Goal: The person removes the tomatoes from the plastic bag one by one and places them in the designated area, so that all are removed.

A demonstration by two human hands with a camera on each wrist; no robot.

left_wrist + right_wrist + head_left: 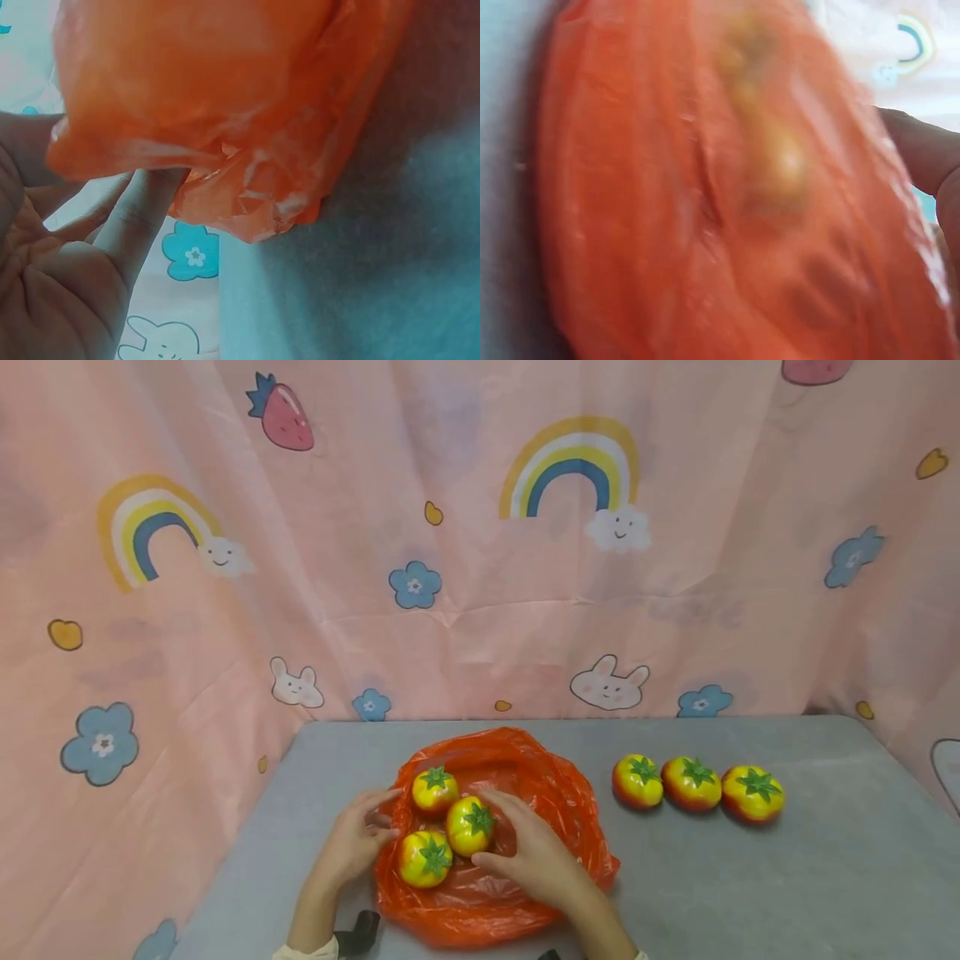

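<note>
An orange-red plastic bag (517,910) lies spread open on the table. Three yellow-red toy tomatoes with green leaf tops sit in its left part: a back one (435,791), a front one (425,860) and a middle one (470,827). My left hand (356,835) touches the bag's left rim, its fingers loosely bent; in the left wrist view some fingertips go behind the bag. My right hand (532,852) reaches over the bag, thumb and fingers spread either side of the middle tomato. In the right wrist view the bag (630,187) blurs the fingers and a tomato.
Several more toy tomatoes of the same kind, in a row, stand right of the bag: a left one (637,782), a middle one (692,784) and a right one (753,795). The grey table (825,893) ends at a pink patterned curtain (480,660).
</note>
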